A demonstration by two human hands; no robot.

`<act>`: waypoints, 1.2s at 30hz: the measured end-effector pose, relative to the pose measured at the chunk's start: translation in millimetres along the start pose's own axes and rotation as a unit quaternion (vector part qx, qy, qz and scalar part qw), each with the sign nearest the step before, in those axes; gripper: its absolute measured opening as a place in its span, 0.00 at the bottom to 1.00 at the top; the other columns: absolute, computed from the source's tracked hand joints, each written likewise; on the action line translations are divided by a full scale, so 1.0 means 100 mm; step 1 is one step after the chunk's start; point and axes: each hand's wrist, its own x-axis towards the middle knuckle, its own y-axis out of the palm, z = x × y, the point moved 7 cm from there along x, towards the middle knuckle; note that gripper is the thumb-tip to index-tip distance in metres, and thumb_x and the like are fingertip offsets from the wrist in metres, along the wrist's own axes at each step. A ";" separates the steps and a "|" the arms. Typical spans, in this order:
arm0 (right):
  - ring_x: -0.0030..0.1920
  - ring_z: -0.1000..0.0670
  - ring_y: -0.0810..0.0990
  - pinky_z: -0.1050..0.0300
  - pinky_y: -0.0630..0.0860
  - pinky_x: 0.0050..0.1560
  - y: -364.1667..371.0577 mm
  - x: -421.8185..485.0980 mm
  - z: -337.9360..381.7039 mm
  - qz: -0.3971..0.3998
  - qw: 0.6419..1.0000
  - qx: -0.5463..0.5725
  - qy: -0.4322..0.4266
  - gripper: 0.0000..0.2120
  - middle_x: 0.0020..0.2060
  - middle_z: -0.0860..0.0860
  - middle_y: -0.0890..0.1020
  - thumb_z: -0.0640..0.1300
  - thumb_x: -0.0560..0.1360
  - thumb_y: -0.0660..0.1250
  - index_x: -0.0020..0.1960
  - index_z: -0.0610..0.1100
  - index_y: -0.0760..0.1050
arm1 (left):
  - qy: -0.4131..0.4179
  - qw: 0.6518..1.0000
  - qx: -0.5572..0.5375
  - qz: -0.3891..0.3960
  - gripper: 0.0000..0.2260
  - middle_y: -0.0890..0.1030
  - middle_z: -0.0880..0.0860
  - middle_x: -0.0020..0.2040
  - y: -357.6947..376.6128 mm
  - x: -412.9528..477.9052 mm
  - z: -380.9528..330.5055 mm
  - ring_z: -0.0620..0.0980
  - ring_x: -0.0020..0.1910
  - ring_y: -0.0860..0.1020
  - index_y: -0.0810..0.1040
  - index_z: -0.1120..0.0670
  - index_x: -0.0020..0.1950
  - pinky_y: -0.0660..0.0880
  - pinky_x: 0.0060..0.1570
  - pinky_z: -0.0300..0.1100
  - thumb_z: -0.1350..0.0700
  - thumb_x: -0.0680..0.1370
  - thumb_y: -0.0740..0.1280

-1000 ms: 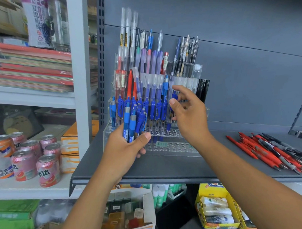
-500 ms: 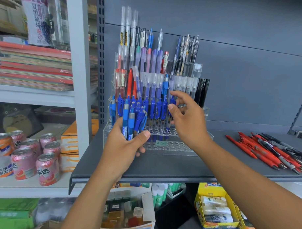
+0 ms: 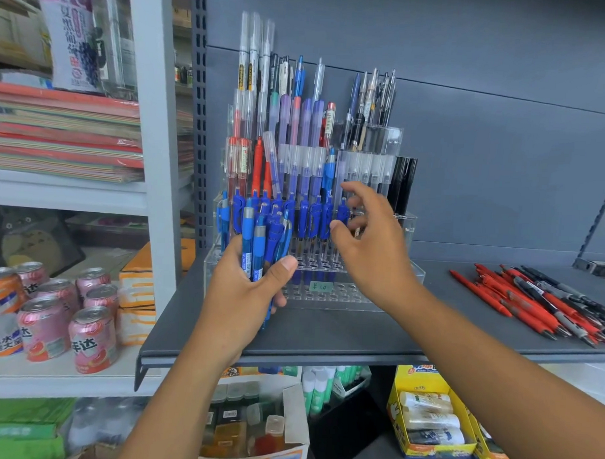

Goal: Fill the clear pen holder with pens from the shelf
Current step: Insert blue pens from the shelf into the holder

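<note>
Just behind the left grip (image 3: 244,296), clamped round a bundle of blue plastic click pens (image 3: 259,241), stands the clear tiered acrylic pen holder (image 3: 326,293); the right grip (image 3: 369,245), fingers apart, hovers at its row of blue pens (image 3: 305,219).

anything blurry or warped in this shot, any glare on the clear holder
Head view: wide-angle warp leans the white post; the right hand is slightly motion-blurred at the fingers; the cans at the left edge look soft; the clear pen holder shows a faint sheen, no hard glare; light even, shadows soft.
</note>
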 end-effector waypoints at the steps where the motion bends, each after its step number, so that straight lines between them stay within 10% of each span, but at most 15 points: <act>1: 0.52 0.57 0.73 0.67 0.71 0.54 -0.01 -0.02 0.06 -0.006 1.000 -0.017 -0.019 0.24 0.61 0.55 0.69 0.40 0.78 0.67 0.71 0.51 0.67 | 0.002 1.000 -0.002 0.000 0.11 0.81 0.54 0.36 0.00 0.00 -0.01 0.54 0.30 0.77 0.75 0.50 0.57 0.77 0.33 0.48 0.53 0.76 0.72; 9: 0.60 0.56 0.72 0.53 0.69 0.65 0.17 -0.21 0.38 0.045 0.997 -0.024 -0.063 0.12 0.58 0.56 0.75 0.48 0.79 0.64 0.61 0.49 0.77 | 0.007 1.000 -0.021 0.014 0.11 0.82 0.49 0.39 0.04 -0.03 -0.07 0.53 0.31 0.78 0.77 0.51 0.58 0.79 0.33 0.49 0.54 0.76 0.71; 15: 0.39 0.48 0.79 0.59 0.78 0.42 0.42 -0.35 0.42 0.199 0.966 0.163 0.035 0.08 0.40 0.47 0.81 0.45 0.81 0.64 0.54 0.42 0.77 | 0.010 0.999 -0.039 0.018 0.13 0.83 0.53 0.37 0.04 -0.06 -0.13 0.54 0.31 0.78 0.78 0.53 0.57 0.78 0.33 0.49 0.51 0.74 0.70; 22: 0.46 0.54 0.81 0.58 0.78 0.48 0.33 -0.26 0.31 0.129 0.961 0.231 0.078 0.04 0.46 0.48 0.84 0.43 0.79 0.67 0.51 0.45 0.78 | 0.005 1.000 -0.030 -0.002 0.05 0.84 0.52 0.40 0.02 -0.06 -0.12 0.54 0.33 0.82 0.80 0.49 0.51 0.80 0.34 0.53 0.58 0.78 0.69; 29: 0.39 0.55 0.82 0.57 0.80 0.32 0.14 -0.11 0.30 0.055 0.941 0.322 0.086 0.05 0.37 0.49 0.83 0.39 0.78 0.66 0.54 0.44 0.73 | -0.008 0.999 -0.037 -0.016 0.04 0.83 0.49 0.38 0.01 -0.04 -0.08 0.53 0.30 0.80 0.78 0.52 0.50 0.78 0.31 0.50 0.61 0.78 0.69; 36: 0.41 0.56 0.80 0.59 0.78 0.34 -0.05 0.07 0.24 0.003 0.960 0.276 0.055 0.19 0.38 0.52 0.82 0.36 0.81 0.62 0.71 0.46 0.69 | -0.030 0.999 -0.032 -0.016 0.09 0.81 0.49 0.39 0.02 -0.02 -0.03 0.52 0.29 0.77 0.78 0.51 0.53 0.77 0.32 0.48 0.64 0.77 0.70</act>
